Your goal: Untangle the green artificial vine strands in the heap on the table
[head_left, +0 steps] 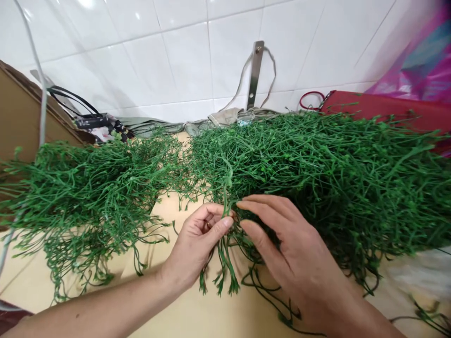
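Observation:
Between thumb and fingers, my left hand [202, 241] pinches a small bunch of green artificial stems [223, 263] at the middle of the view. The stems point up toward the wall and hang down below the hand. Just right of the bunch is my right hand [287, 244], its thumb and fingers apart, fingertips close to the stems; no held thing shows in it. A large heap of green stems [317, 164] lies behind and right of my right hand. Another pile of green stems [102, 188] spreads on the left.
The surface is covered with tan cardboard [169, 206]. A brown box [24, 108] stands at left beside a dark floral bag [100, 124]. A metal bracket [255, 70] is on the white tiled wall. A red bag [384, 110] lies behind the heap. Loose stems [431, 317] lie lower right.

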A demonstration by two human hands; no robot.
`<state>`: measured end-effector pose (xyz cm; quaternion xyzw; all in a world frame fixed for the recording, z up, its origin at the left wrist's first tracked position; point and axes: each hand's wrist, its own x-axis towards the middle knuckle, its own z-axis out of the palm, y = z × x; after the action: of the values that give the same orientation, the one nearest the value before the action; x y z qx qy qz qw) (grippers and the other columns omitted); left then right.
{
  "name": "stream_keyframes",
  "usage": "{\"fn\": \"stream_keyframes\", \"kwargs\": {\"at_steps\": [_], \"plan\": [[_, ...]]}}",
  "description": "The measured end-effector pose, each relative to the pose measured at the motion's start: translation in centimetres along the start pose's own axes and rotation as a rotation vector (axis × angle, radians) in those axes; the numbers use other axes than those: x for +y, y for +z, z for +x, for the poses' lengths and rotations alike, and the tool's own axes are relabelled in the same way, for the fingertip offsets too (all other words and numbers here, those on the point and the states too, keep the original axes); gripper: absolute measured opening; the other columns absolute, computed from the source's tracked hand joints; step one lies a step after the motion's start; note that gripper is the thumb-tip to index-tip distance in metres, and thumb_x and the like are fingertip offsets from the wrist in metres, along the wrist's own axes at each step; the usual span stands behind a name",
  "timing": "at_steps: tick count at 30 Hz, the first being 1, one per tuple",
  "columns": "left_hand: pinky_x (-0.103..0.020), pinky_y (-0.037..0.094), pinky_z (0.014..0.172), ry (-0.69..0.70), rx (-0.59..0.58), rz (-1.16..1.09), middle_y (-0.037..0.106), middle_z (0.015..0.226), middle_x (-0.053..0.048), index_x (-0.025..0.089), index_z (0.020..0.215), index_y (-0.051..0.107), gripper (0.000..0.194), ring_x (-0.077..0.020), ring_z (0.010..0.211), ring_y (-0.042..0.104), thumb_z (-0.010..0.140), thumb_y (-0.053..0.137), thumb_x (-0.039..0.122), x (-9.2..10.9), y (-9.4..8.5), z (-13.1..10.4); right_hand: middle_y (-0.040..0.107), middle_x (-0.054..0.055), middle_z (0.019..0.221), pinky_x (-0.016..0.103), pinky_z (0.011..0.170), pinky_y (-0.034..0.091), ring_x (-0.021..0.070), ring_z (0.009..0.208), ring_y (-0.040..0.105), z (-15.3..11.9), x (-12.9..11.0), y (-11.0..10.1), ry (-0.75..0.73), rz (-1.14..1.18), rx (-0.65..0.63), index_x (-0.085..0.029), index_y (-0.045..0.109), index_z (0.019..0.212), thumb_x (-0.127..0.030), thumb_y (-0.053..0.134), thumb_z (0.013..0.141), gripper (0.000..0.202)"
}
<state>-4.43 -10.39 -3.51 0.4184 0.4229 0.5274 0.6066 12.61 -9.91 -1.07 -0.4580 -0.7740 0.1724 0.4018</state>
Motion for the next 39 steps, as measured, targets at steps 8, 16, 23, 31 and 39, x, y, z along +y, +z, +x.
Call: {"fn": "stream_keyframes", "kwargs": {"at_steps": [8, 16, 23, 31, 39], "plan": [[-0.022, 0.04, 0.072, -0.055, -0.024, -0.027, 0.056, 0.082, 0.002, 0.017, 0.085, 0.065, 0.024, -0.0099, 0.075, 0.048, 0.084, 0.078, 0.038, 0.1, -0.3, 0.0, 0.065, 0.002, 0.08, 0.032, 0.074, 0.047, 0.0189, 0.083, 0.058, -0.4, 0.3, 1.1, 0.013, 0.016, -0.183, -0.022, 0.061, 0.085, -0.016, 0.047, 0.1, 0.021], [-0.022, 0.048, 0.073, -0.129, 0.019, -0.254, 0.071, 0.083, 0.001, 0.018, 0.079, 0.056, 0.032, -0.0101, 0.073, 0.061, 0.078, 0.084, 0.034, 0.5, 0.4, 0.4, 0.06, 0.003, 0.077, 0.035, 0.07, 0.034, 0.0197, 0.071, 0.046, -1.1, 0.3, 1.4, -0.124, -0.123, -0.288, -0.021, 0.054, 0.085, -0.012, 0.033, 0.099, 0.026], [-0.015, 0.046, 0.062, -0.198, 0.053, -0.322, 0.07, 0.073, 0.003, 0.017, 0.081, 0.058, 0.037, -0.0062, 0.061, 0.06, 0.07, 0.09, 0.033, 0.7, 0.5, 0.4, 0.055, 0.001, 0.073, 0.032, 0.071, 0.033, 0.0176, 0.071, 0.043, -0.8, 1.5, 1.7, -0.344, -0.12, -0.265, -0.021, 0.048, 0.081, -0.006, 0.034, 0.098, 0.026], [-0.012, 0.04, 0.05, -0.3, 0.067, -0.416, 0.068, 0.07, 0.006, 0.017, 0.083, 0.057, 0.037, -0.0048, 0.056, 0.062, 0.07, 0.09, 0.028, 0.6, 0.0, 0.0, 0.059, -0.001, 0.072, 0.025, 0.07, 0.043, 0.0131, 0.067, 0.05, 0.3, 2.1, 1.2, -0.37, 0.038, -0.306, -0.02, 0.052, 0.079, -0.01, 0.037, 0.101, 0.028], [-0.017, 0.048, 0.068, -0.044, -0.007, -0.249, 0.074, 0.079, 0.001, 0.016, 0.073, 0.056, 0.033, -0.0089, 0.072, 0.067, 0.077, 0.085, 0.03, 1.6, -0.5, 0.2, 0.063, -0.002, 0.074, 0.023, 0.063, 0.048, 0.0123, 0.067, 0.059, 1.2, 1.6, 0.1, -0.052, 0.138, -0.288, -0.024, 0.062, 0.094, -0.021, 0.039, 0.102, 0.025]]}}
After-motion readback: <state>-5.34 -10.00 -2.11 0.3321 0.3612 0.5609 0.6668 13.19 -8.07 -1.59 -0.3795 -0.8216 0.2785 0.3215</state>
